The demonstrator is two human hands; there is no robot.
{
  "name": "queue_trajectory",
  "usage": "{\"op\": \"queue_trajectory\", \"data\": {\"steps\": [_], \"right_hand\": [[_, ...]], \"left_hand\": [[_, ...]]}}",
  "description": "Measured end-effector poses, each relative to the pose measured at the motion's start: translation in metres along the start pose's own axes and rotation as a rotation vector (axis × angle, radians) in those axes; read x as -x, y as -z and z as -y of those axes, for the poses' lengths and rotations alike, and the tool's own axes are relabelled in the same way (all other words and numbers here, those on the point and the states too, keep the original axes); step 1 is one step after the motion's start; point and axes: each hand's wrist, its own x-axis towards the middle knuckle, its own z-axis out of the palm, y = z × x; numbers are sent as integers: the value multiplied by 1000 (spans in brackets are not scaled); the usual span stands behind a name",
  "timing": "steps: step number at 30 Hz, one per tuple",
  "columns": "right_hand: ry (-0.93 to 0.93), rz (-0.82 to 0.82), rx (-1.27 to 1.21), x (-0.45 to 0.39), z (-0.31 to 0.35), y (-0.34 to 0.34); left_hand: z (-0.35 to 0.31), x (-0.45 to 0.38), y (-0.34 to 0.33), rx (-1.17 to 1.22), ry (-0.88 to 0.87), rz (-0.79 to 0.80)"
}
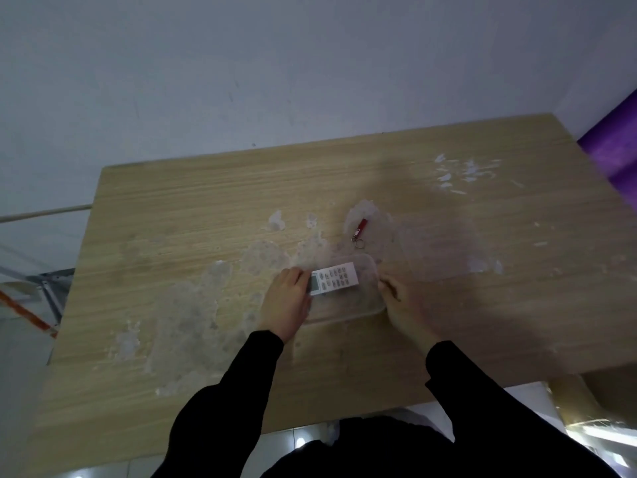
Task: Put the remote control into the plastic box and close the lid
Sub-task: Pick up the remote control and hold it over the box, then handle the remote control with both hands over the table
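Observation:
A clear plastic box (344,317) stands open on the wooden table (193,208), near its middle. My left hand (287,301) grips the display end of a white remote control (336,278) and holds it lengthwise over the box's far half, keypad up. Whether the remote touches the box floor is not clear. My right hand (401,305) holds the box's right wall, fingers closed on the rim. A faint transparent lid (448,250) lies flat on the table just right of the box.
A small red keychain (360,227) lies just beyond the box. The tabletop carries pale worn patches and white flecks. A purple roll (617,150) leans past the table's far right corner. The wall stands directly behind the table.

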Motion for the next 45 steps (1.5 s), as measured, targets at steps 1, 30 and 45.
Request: {"op": "queue_trajectory", "data": {"steps": [1,30,45], "right_hand": [[-5,11,4,-1,-1,1],[308,275,133,-66,98,-11],[310,423,319,-14,53,0]], "left_hand": [[-1,0,-1,-3,0,-2],[-13,-21,31,267,63,-191],[-19,12,6,196,69,32]]}}
